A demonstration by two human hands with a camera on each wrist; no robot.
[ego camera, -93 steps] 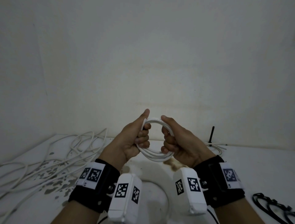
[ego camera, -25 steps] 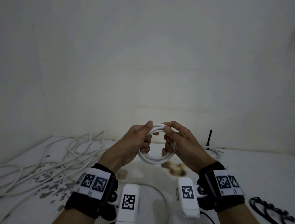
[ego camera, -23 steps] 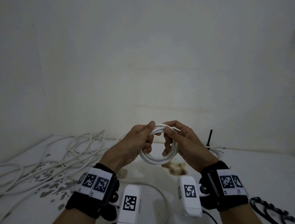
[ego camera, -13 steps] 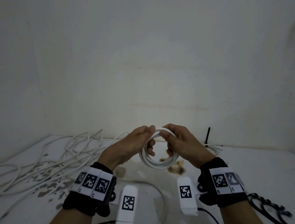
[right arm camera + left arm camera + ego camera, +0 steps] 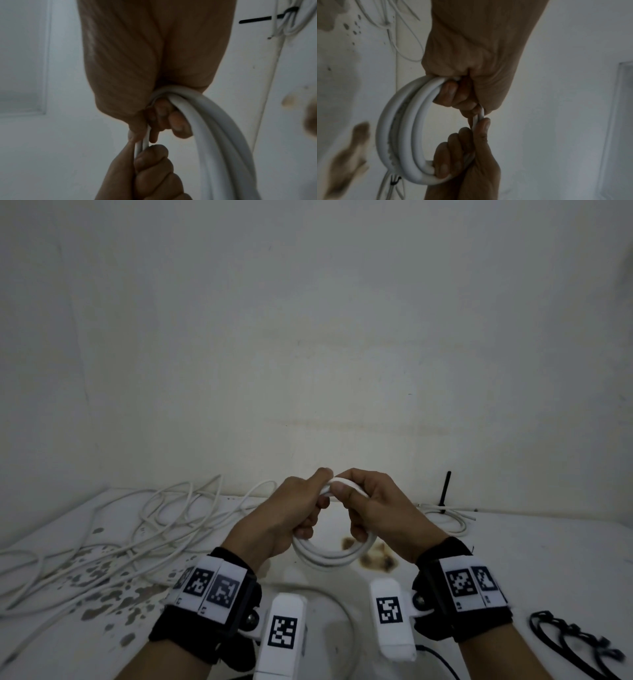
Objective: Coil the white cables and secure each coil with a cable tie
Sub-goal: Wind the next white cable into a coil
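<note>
The white worktop (image 5: 513,559) fills the lower part of the head view, stained brown near its middle. A big loose tangle of white cables (image 5: 144,529) sprawls over its left side up to the back edge, not yet coiled. At the back edge on the right lies a smaller coil (image 5: 448,517), already bound, with a black cable tie (image 5: 445,489) standing up from it. More black ties (image 5: 575,642) wait at the front right corner, handy for the right hand.

Now the coil in play (image 5: 330,554): several thick white loops, held up off the worktop between both hands, above the middle. The left hand (image 5: 284,518) is closed round the coil's left side, fingers curled through the loops to keep them stacked. The right hand (image 5: 380,513) is wrapped round the right side the same way. At the top, thumbs and fingertips of both hands meet, pinching a thinner strand (image 5: 479,116) – probably the cable's free end, though that can't be told for certain. Both grips look tight, likely so the loops cannot spring apart. No tie is on this coil yet; that step remains.
</note>
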